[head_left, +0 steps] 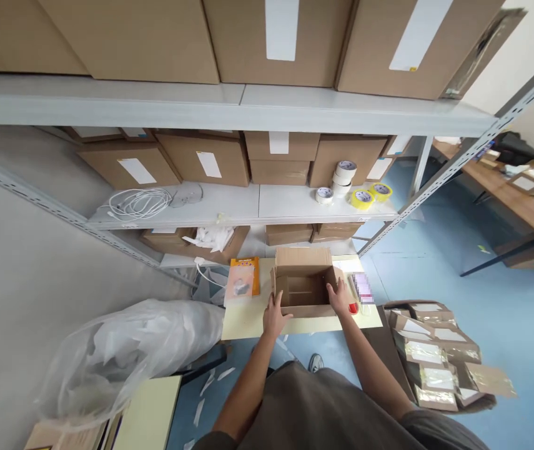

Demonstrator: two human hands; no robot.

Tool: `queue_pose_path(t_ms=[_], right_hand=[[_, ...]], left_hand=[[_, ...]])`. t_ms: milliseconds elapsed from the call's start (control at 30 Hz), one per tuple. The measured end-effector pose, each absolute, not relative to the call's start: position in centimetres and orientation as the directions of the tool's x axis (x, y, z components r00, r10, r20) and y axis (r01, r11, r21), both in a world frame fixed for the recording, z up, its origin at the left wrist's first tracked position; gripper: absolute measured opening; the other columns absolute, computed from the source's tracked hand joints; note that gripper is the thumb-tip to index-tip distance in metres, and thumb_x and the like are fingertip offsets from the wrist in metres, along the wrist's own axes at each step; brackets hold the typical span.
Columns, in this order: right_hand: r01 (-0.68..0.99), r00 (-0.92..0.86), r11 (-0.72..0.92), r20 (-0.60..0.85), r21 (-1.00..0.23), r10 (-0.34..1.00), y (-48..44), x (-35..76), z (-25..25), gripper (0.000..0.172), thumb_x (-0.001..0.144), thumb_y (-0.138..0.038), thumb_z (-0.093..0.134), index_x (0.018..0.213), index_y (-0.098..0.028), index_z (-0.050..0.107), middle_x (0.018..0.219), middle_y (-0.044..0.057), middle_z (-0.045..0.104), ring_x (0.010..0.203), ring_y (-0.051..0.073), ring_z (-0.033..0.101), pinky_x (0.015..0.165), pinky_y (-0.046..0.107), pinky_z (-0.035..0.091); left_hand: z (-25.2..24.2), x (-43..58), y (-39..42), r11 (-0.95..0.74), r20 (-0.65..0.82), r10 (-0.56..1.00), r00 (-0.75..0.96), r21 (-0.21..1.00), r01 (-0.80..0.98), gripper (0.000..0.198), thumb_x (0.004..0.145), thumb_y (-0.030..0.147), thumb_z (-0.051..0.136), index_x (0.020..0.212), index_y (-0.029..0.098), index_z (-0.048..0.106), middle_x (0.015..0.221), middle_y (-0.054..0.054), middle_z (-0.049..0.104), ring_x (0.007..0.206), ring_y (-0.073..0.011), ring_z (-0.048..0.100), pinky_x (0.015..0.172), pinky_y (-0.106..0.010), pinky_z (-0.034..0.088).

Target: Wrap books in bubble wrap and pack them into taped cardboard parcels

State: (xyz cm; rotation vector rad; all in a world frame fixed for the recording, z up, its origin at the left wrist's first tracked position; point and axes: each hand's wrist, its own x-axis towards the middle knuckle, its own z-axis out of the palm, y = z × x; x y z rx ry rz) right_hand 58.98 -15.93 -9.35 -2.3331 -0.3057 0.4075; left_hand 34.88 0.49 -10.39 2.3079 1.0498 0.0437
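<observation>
Steadying an open brown rectangular cardboard box (308, 309) on the pale yellow flat worktop (243, 327), with left hand (275, 317) at the near left corner, fingers spread apart, and right hand (339, 299) at the right wall; cannot tell whether clamped there. Should handle light and fairly stiff, dry rather than slippery, with softer flaps; best held by opposite side walls. Cannot read the flat orange-and-pink packet (242, 281) at left, find any brand on the box or decipher the blurred pink-and-white stack (363, 287) at right.
</observation>
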Motion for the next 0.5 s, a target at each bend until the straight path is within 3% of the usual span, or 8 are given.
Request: queue_pose_path(t_ms=[67,167,300,433,500], right_hand=[[0.216,0.938,-0.620,-0.017,-0.755,0.347,-13.5,57.0,-8.2,0.078,0.096,-0.059,0.052,0.158,-0.011,0.049,0.168,0.020,0.043,0.160,0.035,0.033,0.129,0.054,0.030],[0.318,0.878,-0.438,0.088,-0.841,0.471,-8.5,53.4,-6.8,0.070,0.096,-0.056,0.053,0.153,-0.016,0.056,0.161,0.015,0.054,0.152,0.032,0.047,0.128,0.051,0.036],[0.184,0.792,-0.324,-0.056,-0.928,0.608,-0.2,48.4,-6.3,0.069,0.093,-0.057,0.057,0.153,-0.023,0.058,0.156,0.012,0.060,0.147,0.032,0.054,0.120,0.050,0.047],[0.062,0.667,-0.337,-0.213,-0.939,0.714,7.8,44.3,-7.4,0.065,0.091,-0.053,0.064,0.150,-0.026,0.061,0.153,0.009,0.063,0.144,0.031,0.057,0.120,0.047,0.046],[0.050,0.630,-0.390,-0.274,-0.919,0.727,10.8,43.1,-8.3,0.060,0.090,-0.048,0.068,0.145,-0.025,0.065,0.148,0.010,0.067,0.141,0.032,0.059,0.121,0.047,0.045]], left_hand=[[-10.9,33.5,1.3,-0.520,-0.130,0.667,0.734,0.625,0.583,0.109,0.082,0.049,0.084,0.170,0.028,0.022,0.171,-0.018,0.036,0.152,-0.0383,0.046,0.117,-0.048,0.045],[-11.6,31.6,3.6,-0.491,-0.045,0.646,0.762,0.740,0.460,0.095,0.093,0.056,0.068,0.171,0.026,0.023,0.171,-0.015,0.040,0.156,-0.0345,0.040,0.123,-0.050,0.039],[-12.2,30.2,8.8,-0.368,-0.059,0.696,0.716,0.827,0.425,0.065,0.104,0.051,0.049,0.162,0.023,0.043,0.164,-0.013,0.050,0.155,-0.0293,0.043,0.128,-0.048,0.034],[-13.0,29.9,15.2,-0.233,-0.127,0.722,0.680,0.881,0.412,0.058,0.103,0.043,0.050,0.157,0.022,0.050,0.160,-0.013,0.055,0.154,-0.0277,0.044,0.127,-0.045,0.034],[-13.8,29.7,18.1,-0.124,-0.233,0.740,0.631,0.874,0.469,0.056,0.101,0.038,0.055,0.155,0.021,0.053,0.159,-0.014,0.056,0.154,-0.0281,0.043,0.127,-0.043,0.034]])
